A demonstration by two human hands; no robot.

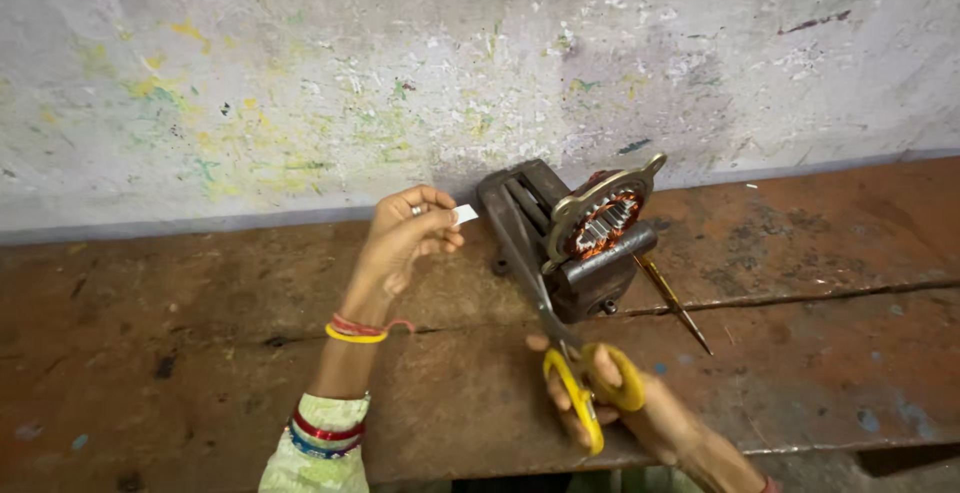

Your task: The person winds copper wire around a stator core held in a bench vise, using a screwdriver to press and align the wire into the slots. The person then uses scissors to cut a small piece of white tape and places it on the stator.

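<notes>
left hand pinching white paper strip, right hand gripping yellow-handled scissors, bench vise between

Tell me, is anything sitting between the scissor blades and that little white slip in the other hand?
Nothing visible stands between them. The left hand pinches the white slip just left of the vise, and the scissors in the right hand point up towards it along the vise's near side.
</notes>
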